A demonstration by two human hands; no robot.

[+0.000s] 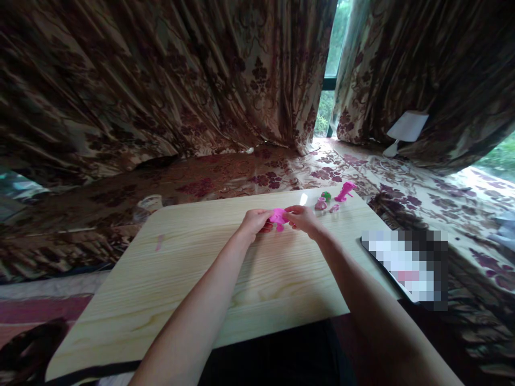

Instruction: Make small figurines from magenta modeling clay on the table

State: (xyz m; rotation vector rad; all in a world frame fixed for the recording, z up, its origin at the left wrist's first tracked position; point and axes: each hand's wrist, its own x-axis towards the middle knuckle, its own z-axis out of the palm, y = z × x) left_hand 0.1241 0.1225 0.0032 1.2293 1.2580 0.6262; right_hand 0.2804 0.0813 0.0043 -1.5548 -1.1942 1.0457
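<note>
Between my two hands is a bright pink piece of what looks like modelling clay [278, 216], flattened and uneven, with a small lobe hanging down. My left hand [257, 221] pinches its left side, its lower fingers curled beneath. At the right edge, my right hand [301, 219] grips it between thumb and fingers. Both hands are above the far middle part of the wooden table [193, 279]. To the right of my right hand lie a dull pink lump [321, 204], a green lump [326, 196], a small pink piece [335, 208] and a magenta plastic toy [345, 191].
A blurred-out flat device [402, 268] rests at the table's right edge. A clear container [148, 208] stands beyond the far left corner. Behind the table is a ledge with flowered cloth, a white lamp [408, 127] and long curtains [201, 75]. A pink mark [160, 242] shows on the tabletop.
</note>
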